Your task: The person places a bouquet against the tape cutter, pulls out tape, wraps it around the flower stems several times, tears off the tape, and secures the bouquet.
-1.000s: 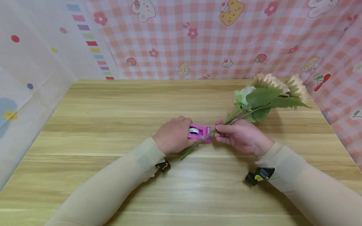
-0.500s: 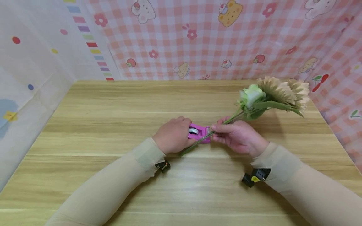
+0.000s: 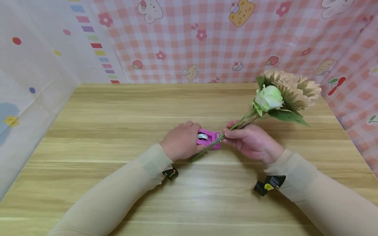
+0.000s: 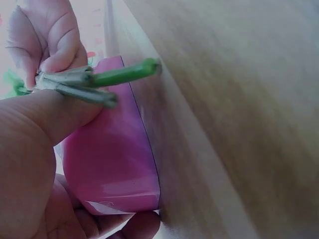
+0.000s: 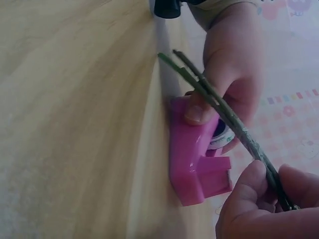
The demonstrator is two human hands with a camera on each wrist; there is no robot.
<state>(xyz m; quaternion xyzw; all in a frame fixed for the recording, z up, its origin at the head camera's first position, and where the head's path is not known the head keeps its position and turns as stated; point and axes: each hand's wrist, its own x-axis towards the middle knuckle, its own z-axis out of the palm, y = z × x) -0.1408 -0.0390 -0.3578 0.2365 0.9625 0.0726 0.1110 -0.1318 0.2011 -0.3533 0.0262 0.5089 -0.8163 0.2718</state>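
Note:
My left hand [image 3: 182,141] grips a pink tape dispenser [image 3: 214,136] from its left side, holding it on the table. A white roll of tape [image 3: 202,136] sits in the dispenser. With thumb and fingers, my right hand [image 3: 252,141] pinches a bunch of artificial flowers [image 3: 287,88] by the stems [image 3: 217,141]. The bunch has beige blooms, a pale green-white rose [image 3: 269,98] and green leaves, pointing up to the right. Its stem ends slant over the dispenser near my left thumb. In the right wrist view, the dispenser's toothed cutting edge [image 5: 229,180] faces my right fingers.
A wood-grain table [image 3: 118,108] lies under both hands. Behind it hangs a pink checked cloth [image 3: 177,36] with cartoon prints, and pale printed cloth [image 3: 38,55] covers the left side. Small black cameras [image 3: 270,184] are strapped at both wrists.
The flower bunch has turned in my right hand, bringing the green-white rose to the front and swinging the leaves down. My left hand and the tape dispenser have stayed put.

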